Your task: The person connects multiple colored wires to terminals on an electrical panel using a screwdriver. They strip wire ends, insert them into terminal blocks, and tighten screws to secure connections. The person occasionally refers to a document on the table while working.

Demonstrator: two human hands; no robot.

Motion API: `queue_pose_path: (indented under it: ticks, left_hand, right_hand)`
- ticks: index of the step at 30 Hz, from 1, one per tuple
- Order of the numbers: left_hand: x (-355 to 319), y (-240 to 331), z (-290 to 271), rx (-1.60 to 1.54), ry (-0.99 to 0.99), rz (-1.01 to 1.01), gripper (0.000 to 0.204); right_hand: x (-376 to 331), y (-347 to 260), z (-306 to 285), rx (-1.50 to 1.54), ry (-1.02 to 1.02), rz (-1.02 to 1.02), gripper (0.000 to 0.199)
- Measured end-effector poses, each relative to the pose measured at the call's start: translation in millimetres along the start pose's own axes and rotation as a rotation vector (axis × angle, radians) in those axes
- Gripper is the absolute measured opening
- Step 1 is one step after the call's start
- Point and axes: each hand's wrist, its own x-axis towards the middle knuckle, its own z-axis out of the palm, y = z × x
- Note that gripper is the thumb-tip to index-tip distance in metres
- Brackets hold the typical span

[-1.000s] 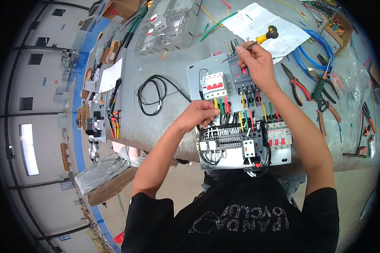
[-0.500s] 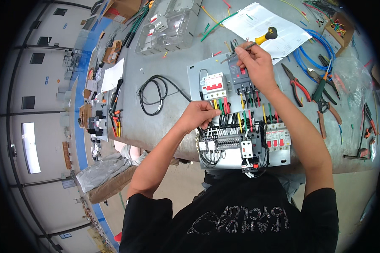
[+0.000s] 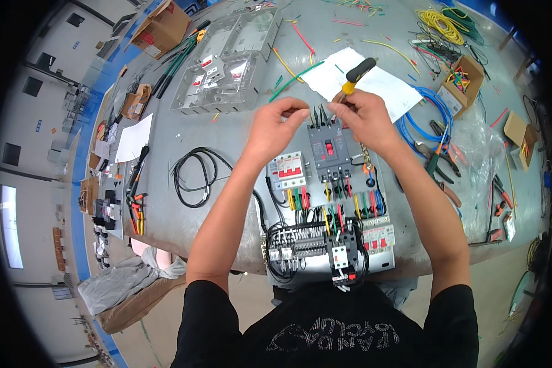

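Observation:
In my right hand [image 3: 367,121] is a screwdriver [image 3: 357,75] with a yellow and black handle, held tilted with the handle up; its tip is hidden by my fingers. That hand is at the upper right of a large dark grey circuit breaker [image 3: 331,148] with a red switch. My left hand [image 3: 272,127] is closed in a pinch beside the short black wire ends [image 3: 320,114] at the breaker's top; whatever it pinches cannot be made out. The breaker sits on a metal mounting plate [image 3: 379,262], next to a smaller white breaker [image 3: 288,170] with red switches.
Nearer me on the plate are a terminal block [image 3: 310,244], a contactor [image 3: 340,257] and white breakers [image 3: 379,238]. Around lie a black cable coil [image 3: 193,178], clear plastic enclosure [image 3: 224,76], paper sheet [image 3: 398,92], blue wire coil [image 3: 432,119] and carton [image 3: 466,83].
My left hand has left the coloured wires below the white breaker and moved up to the large breaker's top. The screwdriver has swung more upright in my right hand. The view has shifted.

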Motion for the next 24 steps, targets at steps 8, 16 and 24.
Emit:
queue_pose_path:
  ticks: [8, 16, 24]
  left_hand:
    - [32, 0, 14, -0.164, -0.079, 0.143, 0.029]
    - [38, -11, 19, -0.153, -0.105, 0.208, 0.025]
    - [38, -21, 21, -0.265, -0.062, 0.213, 0.024]
  right_hand:
    - [18, 4, 10, -0.232, -0.098, -0.018, 0.023]
    - [22, 5, 13, -0.405, -0.16, -0.119, 0.021]
    - [29, 5, 10, -0.551, -0.278, -0.208, 0.023]
